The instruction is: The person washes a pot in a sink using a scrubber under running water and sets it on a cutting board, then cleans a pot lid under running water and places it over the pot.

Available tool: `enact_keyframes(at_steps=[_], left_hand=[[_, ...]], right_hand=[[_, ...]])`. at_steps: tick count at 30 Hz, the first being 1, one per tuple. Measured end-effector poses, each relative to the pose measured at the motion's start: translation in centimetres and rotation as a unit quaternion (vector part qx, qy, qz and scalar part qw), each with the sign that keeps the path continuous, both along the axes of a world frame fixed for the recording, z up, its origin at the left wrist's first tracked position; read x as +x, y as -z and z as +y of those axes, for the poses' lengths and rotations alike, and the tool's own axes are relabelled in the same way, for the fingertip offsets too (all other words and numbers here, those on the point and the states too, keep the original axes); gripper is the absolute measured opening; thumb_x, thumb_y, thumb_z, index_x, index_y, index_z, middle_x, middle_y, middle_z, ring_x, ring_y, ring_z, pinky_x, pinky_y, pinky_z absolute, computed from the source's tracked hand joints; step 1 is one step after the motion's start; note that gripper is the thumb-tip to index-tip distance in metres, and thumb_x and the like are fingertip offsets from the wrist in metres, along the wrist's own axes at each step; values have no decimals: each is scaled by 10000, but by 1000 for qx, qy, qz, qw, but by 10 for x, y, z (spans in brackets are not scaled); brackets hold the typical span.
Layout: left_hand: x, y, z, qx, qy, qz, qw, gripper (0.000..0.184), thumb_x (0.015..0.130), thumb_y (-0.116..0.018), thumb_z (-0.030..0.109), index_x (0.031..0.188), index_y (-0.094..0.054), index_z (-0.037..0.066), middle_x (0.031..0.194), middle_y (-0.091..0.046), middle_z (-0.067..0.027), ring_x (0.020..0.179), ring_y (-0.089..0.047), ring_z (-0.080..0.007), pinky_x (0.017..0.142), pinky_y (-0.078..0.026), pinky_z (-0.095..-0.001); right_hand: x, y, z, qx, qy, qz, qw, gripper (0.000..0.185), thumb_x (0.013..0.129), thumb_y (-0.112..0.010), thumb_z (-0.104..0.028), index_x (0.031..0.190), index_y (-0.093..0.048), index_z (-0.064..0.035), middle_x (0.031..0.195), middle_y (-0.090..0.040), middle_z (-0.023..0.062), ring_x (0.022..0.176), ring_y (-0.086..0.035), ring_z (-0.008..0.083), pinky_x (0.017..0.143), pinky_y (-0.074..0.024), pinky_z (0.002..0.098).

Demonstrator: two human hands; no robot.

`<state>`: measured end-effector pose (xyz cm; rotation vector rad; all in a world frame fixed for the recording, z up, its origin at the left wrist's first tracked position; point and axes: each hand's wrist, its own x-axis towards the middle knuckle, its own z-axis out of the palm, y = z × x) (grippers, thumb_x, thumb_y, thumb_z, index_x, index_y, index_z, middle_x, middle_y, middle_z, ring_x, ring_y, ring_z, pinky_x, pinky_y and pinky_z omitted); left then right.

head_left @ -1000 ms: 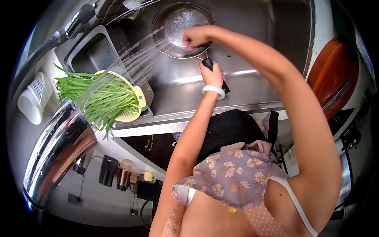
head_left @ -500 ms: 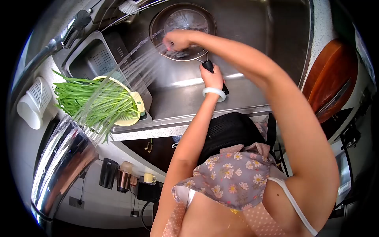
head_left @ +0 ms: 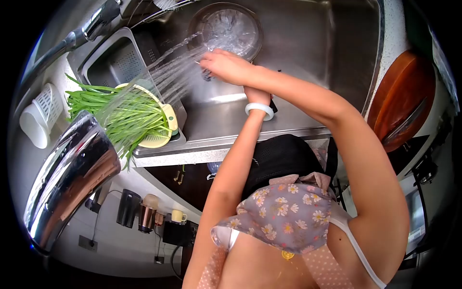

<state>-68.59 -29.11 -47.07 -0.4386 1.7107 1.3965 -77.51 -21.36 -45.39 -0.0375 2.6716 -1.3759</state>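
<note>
The person's right hand (head_left: 226,67) reaches across in front of the left one, its fingers partly curled and pointing left, thumb side hard to read. Something dark shows just under those fingers, too blurred to name, and whether the hand grips it cannot be told. The left hand (head_left: 258,95) lies directly behind the right wrist, which hides most of its fingers; it is closed round the black handle (head_left: 273,105), whose end sticks out to its right. A white bangle (head_left: 260,109) circles the left wrist.

Just beyond both hands sits the pan (head_left: 195,21), resting in the steel sink (head_left: 308,111), with water splashing over its base. Streams of water (head_left: 163,77) come in from the left of the right hand, sprayed by a chrome faucet (head_left: 72,178) well apart from it, on the lower left. Between the faucet and the hands, long green stalks (head_left: 106,106) lie across a pale yellow colander (head_left: 169,118), with a grey perforated basket (head_left: 126,32) behind. Well to the right of both hands, a round brown board (head_left: 404,91) leans at the counter's edge.
</note>
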Motion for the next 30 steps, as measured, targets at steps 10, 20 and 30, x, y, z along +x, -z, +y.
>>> enact_keyframes(at_steps=[10, 20, 30], left_hand=[[-1, -9, 1, -104, 63, 69, 990, 240, 862, -564, 104, 1014, -433, -28, 769, -563, -154, 568, -564, -240, 501, -451, -369], [-37, -23, -29, -103, 139, 60, 983, 233, 871, -631, 175, 949, -480, 15, 631, -495, -30, 491, -497, -116, 428, -443, -287], [-88, -141, -91, 121, 177, -145, 966, 232, 943, -540, 128, 1112, -392, 70, 893, -504, -77, 586, -498, -98, 537, -523, -262]], right_hand=[[-14, 19, -7, -97, 131, 45, 986, 229, 747, -672, -70, 946, -580, -4, 930, -625, 176, 930, -588, 371, 787, -476, 455], [-15, 47, 94, 246, 47, -88, 964, 255, 778, -561, -78, 1013, -655, -111, 1129, -588, 123, 1012, -597, 321, 786, -533, 440], [36, 52, 19, -317, 117, -46, 940, 307, 744, -703, -85, 1038, -622, -53, 1044, -648, 107, 1046, -590, 256, 932, -441, 347]])
